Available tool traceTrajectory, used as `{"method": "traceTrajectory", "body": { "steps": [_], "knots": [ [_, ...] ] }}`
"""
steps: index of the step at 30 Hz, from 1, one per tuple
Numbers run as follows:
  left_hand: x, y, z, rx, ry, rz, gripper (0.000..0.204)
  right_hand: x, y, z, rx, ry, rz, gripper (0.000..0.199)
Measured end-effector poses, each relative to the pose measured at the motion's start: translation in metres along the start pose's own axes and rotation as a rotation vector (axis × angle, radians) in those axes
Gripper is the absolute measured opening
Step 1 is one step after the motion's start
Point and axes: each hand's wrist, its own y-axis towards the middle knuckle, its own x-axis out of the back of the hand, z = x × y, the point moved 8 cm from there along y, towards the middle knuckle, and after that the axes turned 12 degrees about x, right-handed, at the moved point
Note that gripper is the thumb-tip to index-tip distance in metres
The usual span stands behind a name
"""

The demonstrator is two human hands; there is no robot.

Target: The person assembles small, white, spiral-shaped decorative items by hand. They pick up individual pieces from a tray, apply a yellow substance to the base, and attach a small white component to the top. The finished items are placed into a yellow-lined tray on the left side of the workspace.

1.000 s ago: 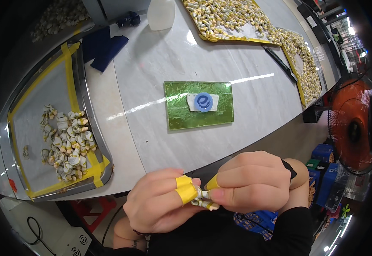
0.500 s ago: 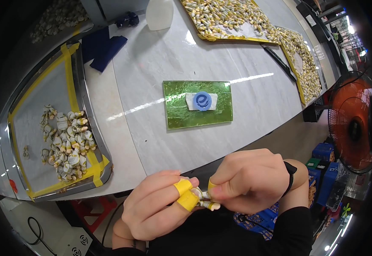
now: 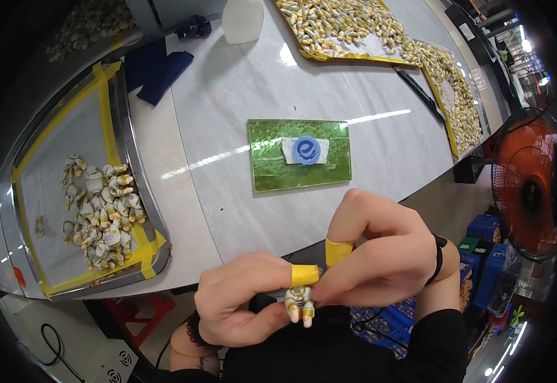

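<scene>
Desk (image 3: 221, 153): pale, marbled top, carrying the trays and the work slab.

Left tray (image 3: 77, 127): yellow tape along its edges; holds a heap of jointed figurine bodies (image 3: 109, 214) at its near right, one small loose piece apart from it. The bodies resemble the piece in the hands and are judged to be at a similar stage.

Far tray (image 3: 355, 60) and right-hand tray (image 3: 444, 124): both spread thickly with small white-and-yellow parts (image 3: 336, 29). On this evidence, much stock remains.

Green slab (image 3: 272, 179): mid-desk, bearing a white pad with a blue disc (image 3: 306, 150) on it; neither hand touches it.

Left hand (image 3: 243, 300): pinches the piece between thumb and a yellow-wrapped finger. Right hand (image 3: 384, 255): curled, one fingertip at the piece's right side; whether it grips cannot be told.

White-and-gold figurine body (image 3: 299, 303): held off the desk, near the person's torso. Two peach-tipped limbs hang side by side; no head is visible. Judged part-complete; joint security cannot be confirmed.
</scene>
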Motion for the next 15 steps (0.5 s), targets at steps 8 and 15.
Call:
{"method": "traceTrajectory", "body": {
  "steps": [8, 15],
  "knots": [
    [-0.003, -0.001, 0.005, 0.018, -0.201, 0.05, 0.017, -0.005, 0.005, 0.004, 0.128, 0.034, 0.095, 0.013],
    [-0.01, -0.003, 0.01, 0.101, -0.21, 0.093, 0.017, -0.012, 0.004, 0.003, 0.19, 0.109, 0.138, 0.012]
  ]
}}
